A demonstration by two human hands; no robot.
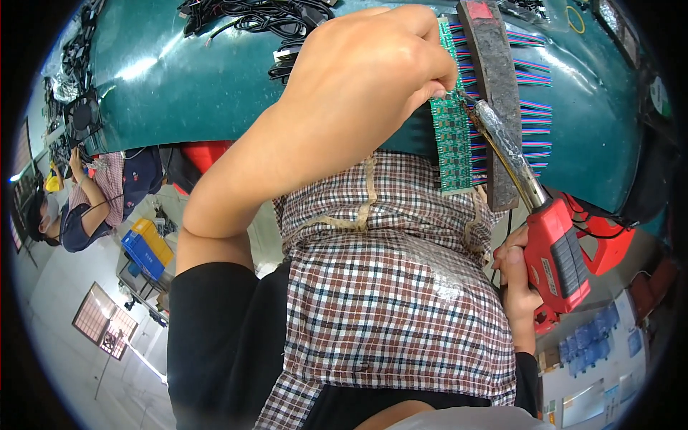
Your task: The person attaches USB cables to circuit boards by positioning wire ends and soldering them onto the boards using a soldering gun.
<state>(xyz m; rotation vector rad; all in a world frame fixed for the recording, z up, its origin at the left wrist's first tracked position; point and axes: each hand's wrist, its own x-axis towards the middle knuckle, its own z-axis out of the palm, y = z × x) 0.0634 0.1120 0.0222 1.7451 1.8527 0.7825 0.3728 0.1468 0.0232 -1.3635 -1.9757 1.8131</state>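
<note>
Step in hand, as best I could judge: soldering wire ends onto the PCB panel, one joint at a time. The green PCB panel (pixel 454 147) lay lengthwise near the R side of the tabletop (pixel 201 104), its near end toward the checked apron (pixel 401 308). Just R of it, roughly parallel, was a dark bar (pixel 496 72), set across the multicolored wires (pixel 534 67), which showed on both sides of it; prob. a weight to keep them lined up. R hand (pixel 517 282) was wrapped round the handle of a red soldering gun (pixel 555 258), barrel slanting up & L over the bar, tip at the panel's wire-side edge, approx. midway along. Actual tip contact too small to confirm. L hand (pixel 380 61) came over the panel from the L, thumb & index closed in a pinch right beside the tip; couldn't tell what, if anything, was b/w them, maybe a wire end or solder. No. of finished joints: n/a, detail too fine. Next move, IMO, called for a steady tip, brief heat, L fingers clear of the hot barrel, then a short shift to the adjacent pad w/o nudging the bar.
</note>
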